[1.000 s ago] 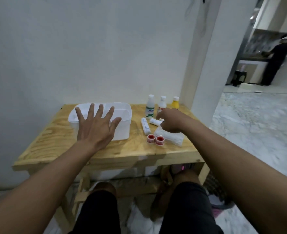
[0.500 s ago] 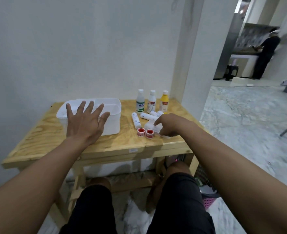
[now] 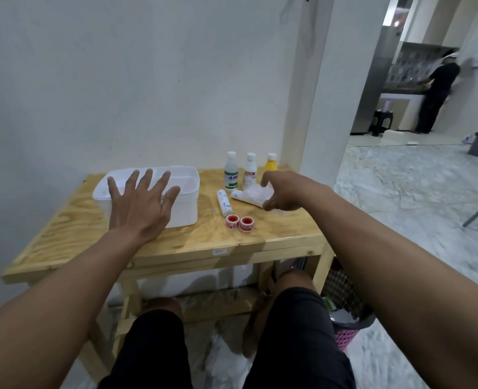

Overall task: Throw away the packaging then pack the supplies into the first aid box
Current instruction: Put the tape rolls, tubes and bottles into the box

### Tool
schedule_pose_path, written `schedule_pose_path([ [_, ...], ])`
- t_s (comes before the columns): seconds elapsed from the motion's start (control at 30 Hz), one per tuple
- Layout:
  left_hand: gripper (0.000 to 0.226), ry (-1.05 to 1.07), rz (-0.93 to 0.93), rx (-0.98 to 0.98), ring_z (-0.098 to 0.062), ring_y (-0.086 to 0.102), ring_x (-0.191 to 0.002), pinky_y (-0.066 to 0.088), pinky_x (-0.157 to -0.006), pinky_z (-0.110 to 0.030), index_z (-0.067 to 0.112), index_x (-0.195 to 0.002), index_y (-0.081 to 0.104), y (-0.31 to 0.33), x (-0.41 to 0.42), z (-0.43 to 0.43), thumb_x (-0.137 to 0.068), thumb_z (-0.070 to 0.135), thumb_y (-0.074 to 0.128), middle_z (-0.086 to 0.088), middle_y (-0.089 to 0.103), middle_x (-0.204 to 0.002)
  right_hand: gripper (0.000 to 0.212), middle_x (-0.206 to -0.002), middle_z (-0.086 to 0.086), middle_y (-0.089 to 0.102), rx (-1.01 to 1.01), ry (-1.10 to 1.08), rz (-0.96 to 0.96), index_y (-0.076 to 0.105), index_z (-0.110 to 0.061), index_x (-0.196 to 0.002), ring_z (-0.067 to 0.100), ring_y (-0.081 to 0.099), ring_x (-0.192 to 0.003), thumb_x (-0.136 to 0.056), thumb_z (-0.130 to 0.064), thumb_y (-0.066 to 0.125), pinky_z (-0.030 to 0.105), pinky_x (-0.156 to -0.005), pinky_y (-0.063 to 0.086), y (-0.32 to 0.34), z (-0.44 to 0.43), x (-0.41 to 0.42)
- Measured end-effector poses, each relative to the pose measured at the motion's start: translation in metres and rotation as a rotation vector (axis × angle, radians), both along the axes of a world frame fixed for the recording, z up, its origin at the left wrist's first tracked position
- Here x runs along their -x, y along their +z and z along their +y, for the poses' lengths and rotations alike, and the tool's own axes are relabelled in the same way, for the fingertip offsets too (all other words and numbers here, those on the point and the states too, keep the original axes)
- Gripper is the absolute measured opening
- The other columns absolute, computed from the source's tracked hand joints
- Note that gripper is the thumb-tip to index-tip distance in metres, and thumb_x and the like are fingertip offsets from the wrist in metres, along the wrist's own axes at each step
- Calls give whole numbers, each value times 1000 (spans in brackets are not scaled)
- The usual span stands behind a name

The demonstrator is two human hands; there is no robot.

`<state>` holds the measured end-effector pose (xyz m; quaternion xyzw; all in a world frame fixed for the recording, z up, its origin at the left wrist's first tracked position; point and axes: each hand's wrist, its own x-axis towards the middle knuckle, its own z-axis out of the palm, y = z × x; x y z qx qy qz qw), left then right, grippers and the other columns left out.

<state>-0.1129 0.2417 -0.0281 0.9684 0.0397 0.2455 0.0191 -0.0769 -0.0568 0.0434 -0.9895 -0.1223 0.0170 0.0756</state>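
Two bare hands reach over a wooden surface [image 3: 274, 234]. The left hand [image 3: 139, 204] is spread flat, fingers splayed and released, over the near edge of a white plastic box [image 3: 187, 200] that sits at the left of the surface. The right hand [image 3: 285, 192] curls around a crumpled piece of clear plastic packaging [image 3: 256, 193], thumb and fingers closing on it, just above a white roll [image 3: 239, 195] lying on its side. Another white roll [image 3: 224, 203] lies between the box and that hand. Near it, toward the front edge, stand two small red-and-white tape rolls [image 3: 240, 222], side by side. At the far right stand three bottles: one green-labelled [image 3: 231, 172], one red-labelled [image 3: 250, 172], one yellow [image 3: 271, 163]. A pink-rimmed bin [image 3: 350, 329] sits on the floor under the right end.
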Motion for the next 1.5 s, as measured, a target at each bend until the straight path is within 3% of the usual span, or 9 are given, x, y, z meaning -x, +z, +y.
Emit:
schedule_pose_path([
  [0.3, 67, 48, -48, 43, -27, 18, -152, 3, -118, -63, 35, -157, 23, 25, 1, 25, -98, 62, 6, -7, 29, -162, 56, -134, 1, 54, -100, 73, -120, 50, -26, -132, 20, 52, -100, -83, -39, 75, 32, -76, 42, 54, 50, -13],
  [0.6, 66, 90, 138, 220, -27, 7, -154, 0, -119, -60, 36, -158, 15, 43, -15, 69, -99, 62, 7, -7, 12, -167, 59, -138, 2, 53, -140, 203, -65, 58, -17, -132, 26, 53, -121, -80, -39, 77, 33, -89, 44, 75, 132, -26],
  [0.73, 65, 106, 229, 362, -27, 5, -154, 1, -117, -62, 35, -159, 14, 52, -26, 78, -99, 62, 7, -6, 9, -167, 52, -117, 8, 68, -132, 188, 41, 69, -8, -115, 29, 67, -101, -77, -42, 79, 35, -81, 56, 73, 157, -32],
  [0.83, 65, 83, 292, 370, -28, 4, -154, 3, -118, -63, 33, -159, 13, 54, -36, 82, -100, 60, 9, -5, 7, -168, 50, -103, 8, 71, -131, 159, 98, 71, -6, -103, 29, 70, -87, -73, -44, 81, 36, -72, 62, 72, 171, -40],
  [0.97, 66, 78, 375, 404, -28, 4, -154, 5, -118, -63, 32, -160, 9, 47, -45, 86, -100, 61, 9, -3, 3, -168, 49, -94, 9, 72, -114, 121, 143, 69, -7, -96, 29, 73, -77, -68, -45, 83, 41, -72, 63, 70, 187, -44],
  [1.27, 69, 63, 358, 434, -24, 8, -154, 12, -119, -60, 19, -160, 11, 31, -53, 91, -102, 56, 11, 0, 7, -168, 47, -99, 16, 69, -75, 50, 239, 56, -6, -93, 34, 74, -80, -73, -40, 82, 47, -78, 61, 57, 207, -45],
  [1.5, 69, 55, 357, 406, -24, 8, -154, 15, -120, -57, 17, -160, 11, 29, -52, 91, -102, 54, 11, -2, 5, -168, 57, -102, 18, 69, -2, 35, 313, 54, -4, -111, 35, 75, -82, -76, -40, 81, 46, -82, 61, 47, 213, -44],
])
